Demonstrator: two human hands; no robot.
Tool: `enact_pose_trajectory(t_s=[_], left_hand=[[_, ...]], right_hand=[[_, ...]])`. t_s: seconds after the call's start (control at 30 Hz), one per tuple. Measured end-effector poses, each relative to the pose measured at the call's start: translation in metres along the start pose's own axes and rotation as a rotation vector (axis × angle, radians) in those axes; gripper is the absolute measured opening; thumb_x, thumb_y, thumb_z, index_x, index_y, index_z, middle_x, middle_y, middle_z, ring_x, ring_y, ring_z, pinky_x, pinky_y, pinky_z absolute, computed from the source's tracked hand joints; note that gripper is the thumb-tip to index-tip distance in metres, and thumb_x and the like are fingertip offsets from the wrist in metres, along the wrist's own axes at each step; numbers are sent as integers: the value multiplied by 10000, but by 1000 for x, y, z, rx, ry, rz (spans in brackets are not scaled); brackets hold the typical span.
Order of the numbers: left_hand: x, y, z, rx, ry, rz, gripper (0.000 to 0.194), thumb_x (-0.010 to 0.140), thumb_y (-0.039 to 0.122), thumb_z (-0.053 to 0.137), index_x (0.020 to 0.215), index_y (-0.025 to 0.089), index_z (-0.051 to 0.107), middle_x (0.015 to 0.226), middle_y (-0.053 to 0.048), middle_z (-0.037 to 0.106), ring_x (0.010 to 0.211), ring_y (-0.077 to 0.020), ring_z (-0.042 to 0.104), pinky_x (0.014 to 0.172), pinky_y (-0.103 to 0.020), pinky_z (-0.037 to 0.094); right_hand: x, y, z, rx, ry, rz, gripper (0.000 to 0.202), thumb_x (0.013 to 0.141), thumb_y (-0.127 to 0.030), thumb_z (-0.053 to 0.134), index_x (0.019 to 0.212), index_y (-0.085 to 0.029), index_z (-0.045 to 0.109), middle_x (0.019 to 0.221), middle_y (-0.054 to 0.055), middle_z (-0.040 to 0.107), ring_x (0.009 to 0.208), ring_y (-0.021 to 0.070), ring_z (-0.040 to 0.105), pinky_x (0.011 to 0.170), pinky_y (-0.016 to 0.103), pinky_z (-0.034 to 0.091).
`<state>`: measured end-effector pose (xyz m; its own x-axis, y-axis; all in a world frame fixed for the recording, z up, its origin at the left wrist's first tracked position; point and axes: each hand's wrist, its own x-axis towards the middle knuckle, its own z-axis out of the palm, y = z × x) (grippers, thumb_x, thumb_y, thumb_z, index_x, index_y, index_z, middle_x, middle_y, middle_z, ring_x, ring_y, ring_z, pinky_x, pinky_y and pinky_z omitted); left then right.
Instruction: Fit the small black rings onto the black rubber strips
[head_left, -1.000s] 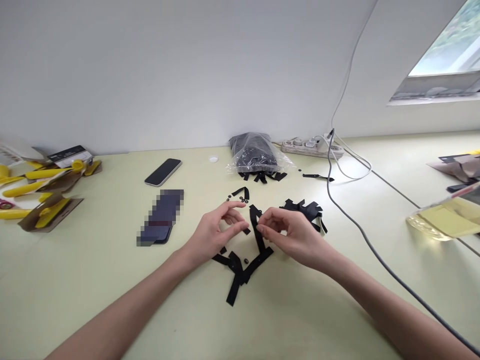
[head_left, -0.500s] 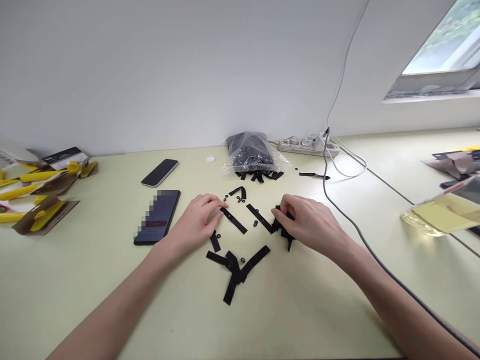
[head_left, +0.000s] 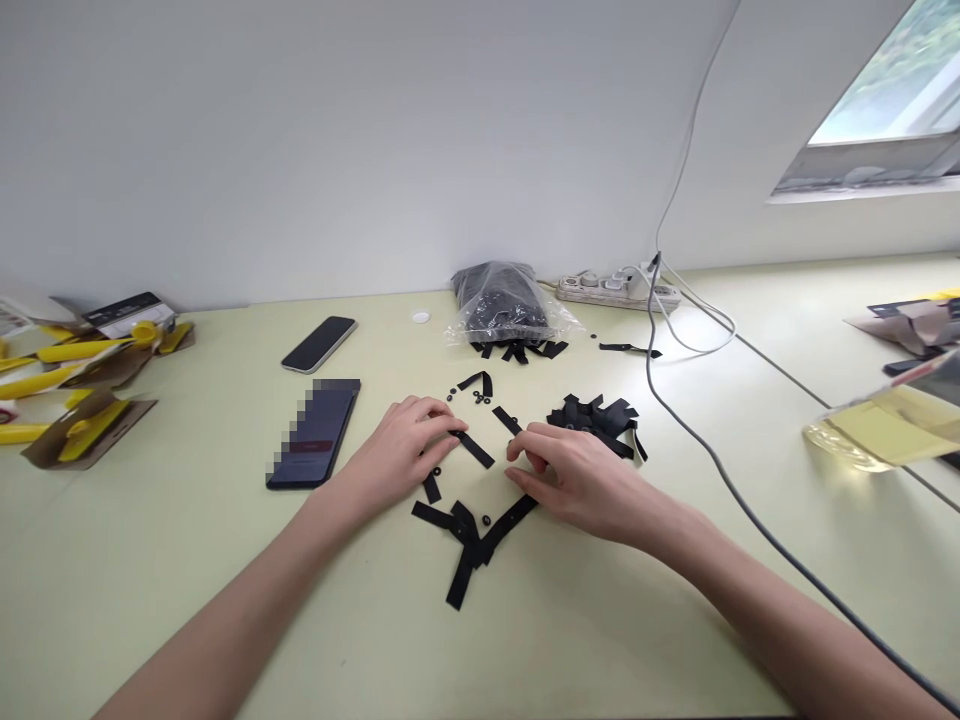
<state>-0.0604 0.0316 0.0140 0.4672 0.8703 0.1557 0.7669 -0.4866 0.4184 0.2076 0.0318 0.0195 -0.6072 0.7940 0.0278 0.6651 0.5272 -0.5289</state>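
Observation:
My left hand (head_left: 405, 440) has its thumb and fingertips at the upper end of a short black strap strip (head_left: 477, 453), which lies slantwise on the table. My right hand (head_left: 574, 470) is just right of that strip, its thumb and fingers apart with nothing visible between them. Another black strip (head_left: 506, 418) shows partly behind the right fingers. Nearer me lies a loose cluster of black strips (head_left: 471, 548) with a small black round piece (head_left: 486, 520) beside it. More small round pieces (head_left: 480, 398) lie beyond the hands near a bent strip (head_left: 480, 380).
A heap of black strips (head_left: 600, 425) sits behind the right hand. Farther back stand a clear bag of black pieces (head_left: 502, 300) and a power strip (head_left: 600, 292). Two phones (head_left: 319, 345) lie left, beside yellow tools (head_left: 82, 430). A grey cable (head_left: 720, 460) crosses at right.
My right hand has let go of the dark strips at the heap and moved left and nearer me, opening its fingers. The left fingertips have shifted slightly right onto the strip's end.

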Motion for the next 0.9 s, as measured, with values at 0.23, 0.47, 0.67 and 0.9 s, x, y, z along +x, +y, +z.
enact_pose_trajectory(t_s=[0.23, 0.47, 0.67, 0.9], left_hand=[[3, 3, 1, -20, -1, 5, 265, 1075, 310, 477, 1128, 223, 722, 1143, -52, 712, 1126, -231, 598, 1008, -398, 481], [3, 4, 3, -60, 22, -5, 309, 1088, 341, 441, 1096, 212, 722, 1121, -51, 727, 1111, -222, 620, 968, -364, 498], [4, 4, 4, -128, 7, -73, 312, 1086, 374, 446, 1072, 219, 717, 1111, -35, 740, 1107, -219, 634, 965, -351, 492], [3, 17, 17, -271, -5, 16, 247, 1073, 312, 487, 1060, 223, 716, 1077, -10, 749, 1027, -170, 663, 930, -299, 499]], right_hand=[[1, -2, -1, 26, -29, 1, 112, 1005, -277, 556, 968, -210, 638, 831, 15, 631, 682, 140, 532, 598, 272, 340], [1, -3, 1, 23, -16, -6, 113, 1002, -264, 558, 937, -209, 633, 821, 10, 626, 664, 133, 519, 593, 270, 341], [1, -3, 2, 4, -17, -6, 104, 1002, -271, 560, 979, -216, 645, 818, 8, 635, 687, 147, 547, 607, 274, 372], [5, 1, 17, -22, 111, -26, 319, 996, -384, 617, 1268, -218, 629, 989, 51, 683, 757, 164, 612, 666, 288, 433]])
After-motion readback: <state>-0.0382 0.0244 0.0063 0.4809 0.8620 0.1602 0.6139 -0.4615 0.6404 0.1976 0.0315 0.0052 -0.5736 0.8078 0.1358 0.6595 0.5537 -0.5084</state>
